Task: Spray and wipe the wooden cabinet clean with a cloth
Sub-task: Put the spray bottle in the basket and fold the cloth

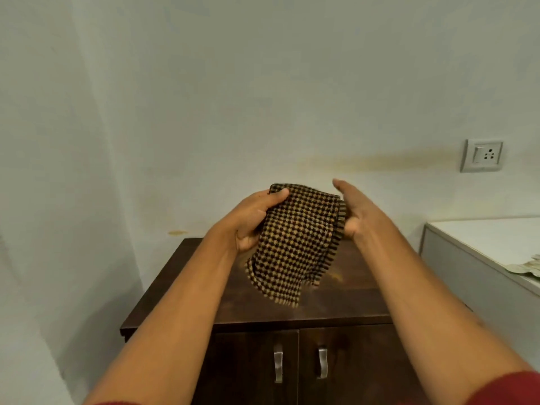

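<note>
The cloth (295,244) is held in the air above the cabinet (228,299), between the two hands and clear of the wood. The left hand (254,220) is clamped on the cloth's upper left corner, thumb on top and fingers curled under the fabric. The right hand (353,211) pinches the fringed right edge between thumb and palm side, while its fingers (340,185) are stretched forward and nearly straight. The hands are apart, with the checked weave spread between them and the lower part hanging in loose folds.

The cloth is judged to be light, soft and limp: it sags under its own weight and keeps no shape, so it is not expected to slip or break. It is best taken at the corners or along a hem for spreading or folding, and bunched into a pad under a flat palm for wiping. A textured weave of this kind is likely to grip the wood well and take up liquid.

The cabinet top is dark, smooth and somewhat mottled, and it looks stiff and stable, so firm pressure can be borne. Two metal handles (278,365) are seen on the doors below. No spray bottle is visible, so the spraying step cannot be placed. A white bench (482,244) stands to the right, and a socket (482,155) is set in the wall.
</note>
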